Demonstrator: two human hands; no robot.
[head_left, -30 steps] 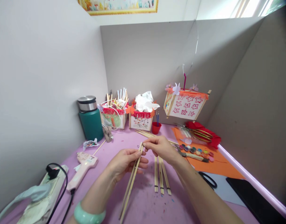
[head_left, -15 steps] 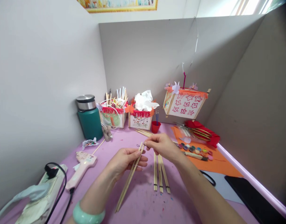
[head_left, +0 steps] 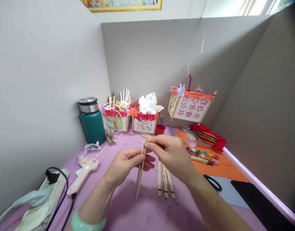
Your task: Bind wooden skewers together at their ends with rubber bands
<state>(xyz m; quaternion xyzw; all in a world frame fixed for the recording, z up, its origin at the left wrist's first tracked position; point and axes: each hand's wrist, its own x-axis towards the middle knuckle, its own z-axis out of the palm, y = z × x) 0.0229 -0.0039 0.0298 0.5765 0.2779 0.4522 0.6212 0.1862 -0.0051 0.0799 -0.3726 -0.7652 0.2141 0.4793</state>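
Just above the purple table, my left hand (head_left: 124,165) is closed around a pair of pale wooden sticks (head_left: 139,179), which stand steeply with their lower ends toward me. At their top end, my right hand (head_left: 175,155) pinches a thin black rubber band (head_left: 146,141) between thumb and finger; it is mostly hidden by the fingertips. Below the right hand lie several more wooden sticks (head_left: 165,183), grouped in pairs, with black bands around their near ends. Their far ends are hidden behind my right hand.
On the left are a glue gun (head_left: 86,171), a power strip (head_left: 45,199) with cables and a green flask (head_left: 91,123). Decorated boxes (head_left: 144,124) stand at the back. A paper lantern (head_left: 191,106) hangs at right, above scissors (head_left: 205,136) and paints (head_left: 204,154). A black phone (head_left: 258,200) lies near right.
The sticks have swung to a steeper angle in my left hand. My right fingers have moved slightly left and up, onto the sticks' top end with the band.
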